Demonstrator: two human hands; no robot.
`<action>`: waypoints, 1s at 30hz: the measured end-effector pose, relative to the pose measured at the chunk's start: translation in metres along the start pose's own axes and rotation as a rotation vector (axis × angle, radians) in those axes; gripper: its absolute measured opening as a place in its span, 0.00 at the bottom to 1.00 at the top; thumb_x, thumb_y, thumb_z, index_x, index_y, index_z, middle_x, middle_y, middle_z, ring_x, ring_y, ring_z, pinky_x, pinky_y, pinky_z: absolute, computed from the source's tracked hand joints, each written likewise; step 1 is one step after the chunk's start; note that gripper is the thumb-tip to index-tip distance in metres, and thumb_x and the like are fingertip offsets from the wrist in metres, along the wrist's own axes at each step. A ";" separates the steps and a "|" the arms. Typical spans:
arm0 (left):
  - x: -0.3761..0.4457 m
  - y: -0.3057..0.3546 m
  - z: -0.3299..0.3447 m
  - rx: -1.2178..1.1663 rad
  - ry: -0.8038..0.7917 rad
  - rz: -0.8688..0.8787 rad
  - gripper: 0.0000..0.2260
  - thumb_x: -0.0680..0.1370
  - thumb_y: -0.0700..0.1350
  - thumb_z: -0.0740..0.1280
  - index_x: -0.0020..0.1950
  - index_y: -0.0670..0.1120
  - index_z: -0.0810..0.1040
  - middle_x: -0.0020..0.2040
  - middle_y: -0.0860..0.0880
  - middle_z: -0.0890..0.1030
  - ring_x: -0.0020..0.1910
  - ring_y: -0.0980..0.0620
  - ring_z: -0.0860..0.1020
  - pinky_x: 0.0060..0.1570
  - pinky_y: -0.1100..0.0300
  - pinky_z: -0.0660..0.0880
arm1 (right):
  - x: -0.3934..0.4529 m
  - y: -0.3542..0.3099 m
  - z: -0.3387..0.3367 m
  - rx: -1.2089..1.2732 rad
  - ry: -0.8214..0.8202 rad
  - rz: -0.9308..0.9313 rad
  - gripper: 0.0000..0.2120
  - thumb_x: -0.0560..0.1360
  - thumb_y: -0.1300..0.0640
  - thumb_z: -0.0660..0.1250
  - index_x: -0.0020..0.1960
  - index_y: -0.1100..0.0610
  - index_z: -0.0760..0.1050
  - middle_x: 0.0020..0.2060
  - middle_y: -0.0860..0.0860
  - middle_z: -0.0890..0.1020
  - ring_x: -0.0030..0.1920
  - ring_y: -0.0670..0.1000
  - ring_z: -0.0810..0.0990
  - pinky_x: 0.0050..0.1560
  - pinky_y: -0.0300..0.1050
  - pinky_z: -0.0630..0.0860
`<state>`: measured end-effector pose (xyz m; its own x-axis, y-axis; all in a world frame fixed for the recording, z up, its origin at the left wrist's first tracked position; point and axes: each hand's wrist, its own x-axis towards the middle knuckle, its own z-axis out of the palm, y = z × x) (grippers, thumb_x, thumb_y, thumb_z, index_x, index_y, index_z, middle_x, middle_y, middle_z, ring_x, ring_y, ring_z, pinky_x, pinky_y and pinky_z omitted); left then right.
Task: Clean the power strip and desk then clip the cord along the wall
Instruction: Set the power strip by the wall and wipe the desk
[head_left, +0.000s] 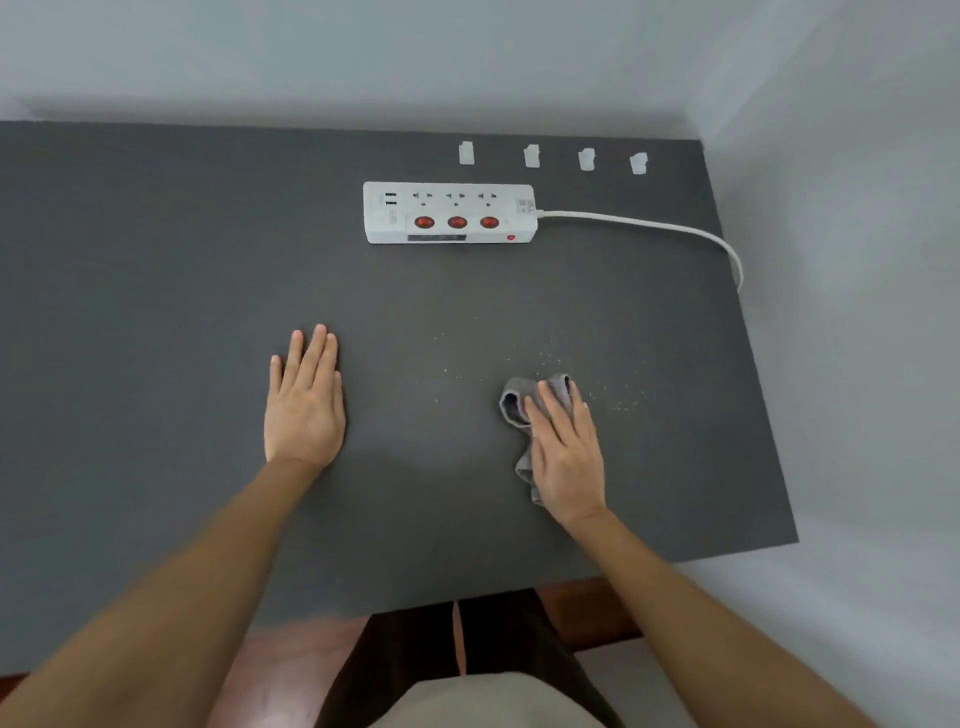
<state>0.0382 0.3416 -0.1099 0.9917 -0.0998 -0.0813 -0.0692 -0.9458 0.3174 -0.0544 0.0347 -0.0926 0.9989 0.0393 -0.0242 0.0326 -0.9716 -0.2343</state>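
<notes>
Now, left hand (304, 405) spread on desk (156, 260), right hand (566, 457) flat, pressing cloth (514, 402) beside crumbs (618, 402)

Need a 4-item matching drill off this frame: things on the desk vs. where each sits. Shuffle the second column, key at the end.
Column 1
1. power strip
2. cloth
3. clips
4. cord

Column 2
A. pressed under the right hand
B. in a row near the far edge of the desk
C. curves away and drops off the desk's right edge
D. lies flat just on the near side of the clip row

Pairs: 1-D, 2-A, 3-B, 4-C
</notes>
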 end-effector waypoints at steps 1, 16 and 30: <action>0.000 0.003 0.001 -0.005 0.009 -0.021 0.21 0.82 0.43 0.51 0.76 0.40 0.61 0.78 0.45 0.60 0.78 0.42 0.54 0.75 0.46 0.47 | -0.001 0.025 -0.004 0.007 0.032 0.035 0.19 0.78 0.60 0.57 0.69 0.57 0.69 0.72 0.54 0.68 0.75 0.60 0.58 0.73 0.58 0.61; 0.002 0.020 0.006 -0.035 0.056 -0.120 0.21 0.82 0.39 0.52 0.76 0.40 0.61 0.78 0.45 0.60 0.78 0.42 0.54 0.76 0.48 0.46 | 0.037 0.173 -0.114 -0.019 0.420 0.429 0.22 0.71 0.67 0.55 0.64 0.63 0.72 0.61 0.66 0.75 0.58 0.66 0.72 0.61 0.56 0.66; 0.003 0.013 0.008 -0.033 0.038 -0.106 0.24 0.81 0.45 0.47 0.76 0.40 0.62 0.77 0.45 0.62 0.78 0.44 0.56 0.76 0.46 0.49 | 0.113 -0.122 0.023 0.031 -0.081 -0.241 0.26 0.74 0.57 0.61 0.71 0.58 0.64 0.73 0.55 0.65 0.75 0.61 0.57 0.75 0.58 0.56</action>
<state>0.0400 0.3266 -0.1131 0.9967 0.0125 -0.0807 0.0393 -0.9395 0.3402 0.0536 0.1633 -0.0892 0.9565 0.2887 -0.0420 0.2671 -0.9244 -0.2722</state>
